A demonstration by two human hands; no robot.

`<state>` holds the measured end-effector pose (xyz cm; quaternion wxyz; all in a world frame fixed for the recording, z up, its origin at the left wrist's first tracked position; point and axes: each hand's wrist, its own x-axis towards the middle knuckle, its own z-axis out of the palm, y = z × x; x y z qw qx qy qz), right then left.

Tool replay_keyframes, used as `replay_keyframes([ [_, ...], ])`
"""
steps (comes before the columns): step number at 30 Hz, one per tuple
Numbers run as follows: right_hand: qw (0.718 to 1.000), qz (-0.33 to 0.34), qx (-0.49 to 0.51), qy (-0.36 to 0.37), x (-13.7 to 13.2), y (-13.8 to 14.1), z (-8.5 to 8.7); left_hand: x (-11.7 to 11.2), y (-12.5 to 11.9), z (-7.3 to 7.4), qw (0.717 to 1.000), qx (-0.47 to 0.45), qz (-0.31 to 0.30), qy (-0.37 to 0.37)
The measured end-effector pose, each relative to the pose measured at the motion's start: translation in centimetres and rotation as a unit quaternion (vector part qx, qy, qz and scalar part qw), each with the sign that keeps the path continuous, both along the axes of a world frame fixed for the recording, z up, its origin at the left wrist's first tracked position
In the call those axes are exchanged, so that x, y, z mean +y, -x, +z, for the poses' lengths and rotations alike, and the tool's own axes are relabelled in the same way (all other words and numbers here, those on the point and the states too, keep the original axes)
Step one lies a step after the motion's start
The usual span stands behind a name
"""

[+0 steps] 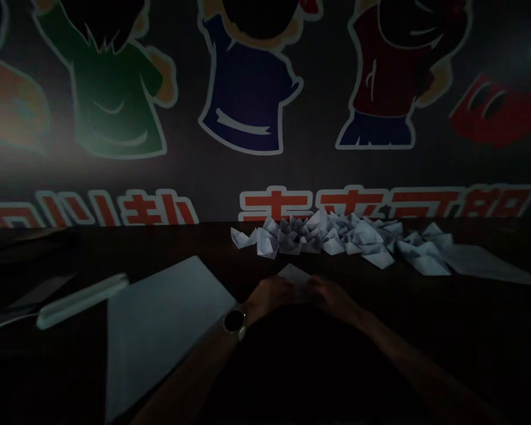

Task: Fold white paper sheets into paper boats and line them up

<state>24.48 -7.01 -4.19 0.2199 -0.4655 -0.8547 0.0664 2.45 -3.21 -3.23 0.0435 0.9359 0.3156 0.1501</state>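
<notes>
A small folded piece of white paper (294, 277) stands at the near middle of the dark table, its pointed peak aimed far and its wider base lying left to right between the two hands. The left hand (269, 297) and right hand (331, 296) close on it from either side, curled and apparently gripping its lower corners, though the dim light and the hands themselves hide the fingertips. Neither hand is clearly nearer: the paper sits almost centred between them. A round black wristwatch (234, 321) circles the left wrist.

Just far of the hands lies a heap of folded white paper boats (340, 237), spreading right. Further right, a flat white paper sheet (487, 264) touches the heap's end. Left of the left hand lies a large, pale rectangular paper sheet (168, 333), and beyond it a long white cylindrical tube (82, 301). A cartoon mural (248, 88) covers the far wall.
</notes>
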Motion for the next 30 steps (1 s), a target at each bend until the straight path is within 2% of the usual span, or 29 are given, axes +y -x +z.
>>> replay_keyframes([
  [3, 1.0, 0.004, -0.025, -0.011, 0.4, -0.1, 0.3, 0.0, -0.2, -0.2, 0.998, 0.03, -0.042, -0.039],
  [5, 0.999, 0.008, -0.03, -0.015, 0.7, -0.1, 0.6, -0.1, -0.5, -0.3, 0.998, 0.03, -0.031, -0.047],
  [11, 1.0, 0.011, -0.004, -0.001, 2.2, 0.0, 0.5, 0.1, -1.1, -0.9, 0.998, -0.035, 0.061, -0.002],
  [15, 0.999, -0.025, 0.027, 0.021, 3.3, -0.3, -0.3, 0.6, -0.9, -1.2, 0.992, -0.051, 0.114, 0.018],
  [21, 0.994, -0.097, 0.003, 0.047, 3.7, -0.4, -0.7, 1.0, -1.1, -0.8, 0.976, -0.033, 0.214, 0.022],
  [30, 0.98, -0.168, -0.104, -0.004, 2.9, 0.3, -0.4, 1.9, -1.4, -0.5, 0.972, 0.003, 0.233, 0.013],
])
